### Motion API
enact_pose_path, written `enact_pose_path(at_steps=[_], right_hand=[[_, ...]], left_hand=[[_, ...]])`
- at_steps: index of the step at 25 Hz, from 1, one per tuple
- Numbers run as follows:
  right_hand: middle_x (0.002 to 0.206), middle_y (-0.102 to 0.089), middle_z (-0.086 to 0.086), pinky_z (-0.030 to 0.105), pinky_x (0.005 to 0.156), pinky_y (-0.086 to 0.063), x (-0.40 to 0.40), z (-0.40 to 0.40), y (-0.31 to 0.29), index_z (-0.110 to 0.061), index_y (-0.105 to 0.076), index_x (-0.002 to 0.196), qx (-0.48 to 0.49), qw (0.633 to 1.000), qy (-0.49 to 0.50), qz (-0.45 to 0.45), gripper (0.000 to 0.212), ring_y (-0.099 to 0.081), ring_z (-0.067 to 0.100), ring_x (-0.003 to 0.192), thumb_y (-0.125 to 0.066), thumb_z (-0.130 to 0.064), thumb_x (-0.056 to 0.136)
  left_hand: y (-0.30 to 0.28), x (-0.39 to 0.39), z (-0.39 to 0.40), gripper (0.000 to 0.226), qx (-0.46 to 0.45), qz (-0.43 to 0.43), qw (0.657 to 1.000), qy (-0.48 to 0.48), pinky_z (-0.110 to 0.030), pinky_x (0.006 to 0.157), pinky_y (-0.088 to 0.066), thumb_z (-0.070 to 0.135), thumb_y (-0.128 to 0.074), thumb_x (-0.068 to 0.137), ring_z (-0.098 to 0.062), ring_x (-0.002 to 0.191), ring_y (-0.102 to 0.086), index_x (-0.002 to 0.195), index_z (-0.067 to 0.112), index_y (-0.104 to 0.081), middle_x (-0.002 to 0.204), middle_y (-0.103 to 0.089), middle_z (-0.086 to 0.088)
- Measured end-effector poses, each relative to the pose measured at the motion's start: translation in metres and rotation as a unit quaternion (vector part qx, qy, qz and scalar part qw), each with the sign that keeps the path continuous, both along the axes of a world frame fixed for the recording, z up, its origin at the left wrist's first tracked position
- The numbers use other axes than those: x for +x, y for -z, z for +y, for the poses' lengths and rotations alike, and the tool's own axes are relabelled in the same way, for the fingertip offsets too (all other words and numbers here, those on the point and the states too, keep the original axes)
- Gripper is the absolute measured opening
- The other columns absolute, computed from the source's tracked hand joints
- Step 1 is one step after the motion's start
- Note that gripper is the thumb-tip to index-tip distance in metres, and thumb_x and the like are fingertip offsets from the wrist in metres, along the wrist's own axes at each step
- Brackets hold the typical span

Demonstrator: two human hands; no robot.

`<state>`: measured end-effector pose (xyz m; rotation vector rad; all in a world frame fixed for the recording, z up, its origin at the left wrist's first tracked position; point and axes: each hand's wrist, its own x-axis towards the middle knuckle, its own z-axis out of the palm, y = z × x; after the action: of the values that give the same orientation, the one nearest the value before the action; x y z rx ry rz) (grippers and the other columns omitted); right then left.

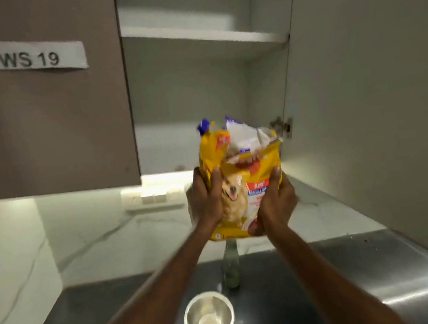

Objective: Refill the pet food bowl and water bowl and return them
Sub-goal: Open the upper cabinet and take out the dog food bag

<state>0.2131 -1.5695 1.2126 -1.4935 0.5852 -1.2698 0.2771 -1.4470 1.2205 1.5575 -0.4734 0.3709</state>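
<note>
An open wall cabinet [197, 82] stands bare above a steel counter [357, 265] as a person holds a yellow pet food bag [243, 185] upright in front of it, torn top agape; keeping it level and supported underneath looks wise to avoid spills. The left hand [206, 198] and right hand [275, 202] clamp its sides. No pet bowl is identifiable; a steel cup [209, 320] sits below

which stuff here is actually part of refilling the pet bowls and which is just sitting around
Part of the job:
- yellow dog food bag, top open, held by left hand and right hand
- steel cup on the steel counter, looks empty; probably for this job

Just there:
- glass bottle behind the cup
- wall switches
- "WS 19" label on the closed cupboard door
</note>
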Motion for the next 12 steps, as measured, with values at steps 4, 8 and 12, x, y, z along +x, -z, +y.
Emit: enact_pose_path(at_steps=[4, 8, 12], right_hand=[[0.096, -0.081, -0.001, 0.048, 0.083, -0.065, -0.079, 0.060, 0.184, -0.022, -0.076, 0.106, 0.077, 0.991, -0.042, 0.103, 0.054, -0.077, 0.013, 0.085, -0.040, -0.062, 0.110], [0.088, -0.077, -0.012, 0.047, 0.079, -0.067, -0.109, 0.125, 0.297, -0.028, -0.069, 0.094, 0.158, 0.965, -0.119, 0.170, 0.037, -0.075, -0.005, 0.074, -0.043, -0.049, 0.110], [0.097, -0.084, -0.004, 0.040, 0.078, -0.070, -0.075, 0.154, 0.339, -0.018, -0.073, 0.112, 0.211, 0.945, -0.178, 0.176, 0.054, -0.082, 0.016, 0.087, -0.042, -0.061, 0.103]], left_hand=[[0.185, -0.081, 0.074, 0.051, 0.032, 0.100, 0.994, 0.007, -0.041, 0.086, -0.058, 0.073, -0.045, 0.096, -0.021, 0.102, -0.076, 0.120, 0.032, -0.063, 0.108, -0.078, 0.005], [0.313, -0.115, 0.141, 0.038, 0.056, 0.168, 0.984, -0.035, -0.050, 0.096, -0.064, 0.074, -0.051, 0.098, -0.010, 0.109, -0.078, 0.127, 0.052, -0.060, 0.120, -0.080, 0.009], [0.345, -0.091, 0.177, 0.048, 0.048, 0.184, 0.979, -0.070, -0.049, 0.088, -0.067, 0.067, -0.053, 0.099, -0.016, 0.103, -0.080, 0.132, 0.032, -0.061, 0.115, -0.081, 0.001]])
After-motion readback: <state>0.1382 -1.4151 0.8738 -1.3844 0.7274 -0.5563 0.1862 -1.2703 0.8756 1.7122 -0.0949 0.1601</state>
